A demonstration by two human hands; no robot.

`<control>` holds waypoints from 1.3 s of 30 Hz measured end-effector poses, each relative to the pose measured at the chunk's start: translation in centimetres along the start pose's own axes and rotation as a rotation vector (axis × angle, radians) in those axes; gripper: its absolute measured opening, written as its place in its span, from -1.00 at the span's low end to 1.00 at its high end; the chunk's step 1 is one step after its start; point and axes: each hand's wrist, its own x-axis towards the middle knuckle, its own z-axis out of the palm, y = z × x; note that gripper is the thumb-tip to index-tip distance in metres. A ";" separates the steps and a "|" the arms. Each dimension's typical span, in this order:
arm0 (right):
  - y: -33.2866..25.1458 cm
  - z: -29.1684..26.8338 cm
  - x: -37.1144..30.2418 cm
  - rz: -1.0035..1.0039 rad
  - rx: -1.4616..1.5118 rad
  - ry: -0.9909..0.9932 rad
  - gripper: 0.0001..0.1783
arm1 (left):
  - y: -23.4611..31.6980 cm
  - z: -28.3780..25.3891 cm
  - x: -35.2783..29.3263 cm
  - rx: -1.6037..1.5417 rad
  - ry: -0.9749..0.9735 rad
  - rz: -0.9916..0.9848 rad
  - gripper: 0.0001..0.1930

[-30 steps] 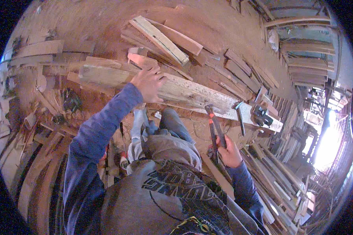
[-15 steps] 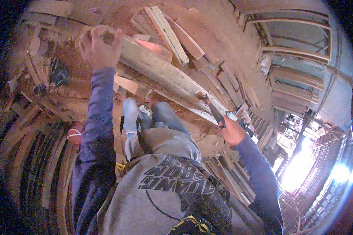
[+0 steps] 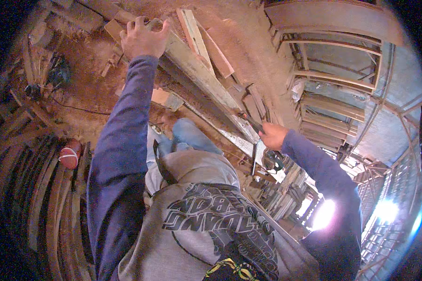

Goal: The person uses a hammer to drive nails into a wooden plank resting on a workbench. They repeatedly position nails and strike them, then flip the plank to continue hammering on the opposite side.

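A long, pale wooden beam (image 3: 199,82) slants across the upper middle, from far left to nearer right. My left hand (image 3: 144,37) grips its far left part, fingers curled over the top. Near the beam's other end, my right hand (image 3: 273,136) is closed around the dark handle of what looks like a hammer (image 3: 252,122). The hammer's small, rusty head lies at the beam's face; whether it touches the wood I cannot tell.
Behind the beam lie loose planks (image 3: 197,40). Cut wood blocks (image 3: 168,99) rest on the dusty floor before it. Stacked boards (image 3: 47,201) fill the left, beside a red ball-like thing with a white band (image 3: 69,158). A dark power tool (image 3: 273,160) sits past the beam's right end.
My left hand and the beam's far end have shifted right and up in view, the beam now slanting more steeply. My right hand has risen slightly with the hammer. The view has turned too.
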 end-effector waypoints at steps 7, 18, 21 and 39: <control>-1.6 -0.7 0.3 0.034 -0.170 -0.157 -0.56 | 0.9 -0.7 -0.5 -0.055 -0.020 -0.084 -0.19; -1.2 0.3 -0.5 -0.082 -0.163 -0.071 -0.69 | 2.1 -0.9 -0.1 -0.087 -0.005 -0.206 -0.19; -1.1 0.5 -0.4 -0.059 -0.164 -0.048 -0.70 | 2.2 -0.6 -0.1 -0.094 0.021 -0.230 -0.19; 2.7 2.3 1.6 -0.067 -0.037 -0.076 -0.67 | 2.0 -0.5 0.8 -0.013 -0.119 -0.230 -0.18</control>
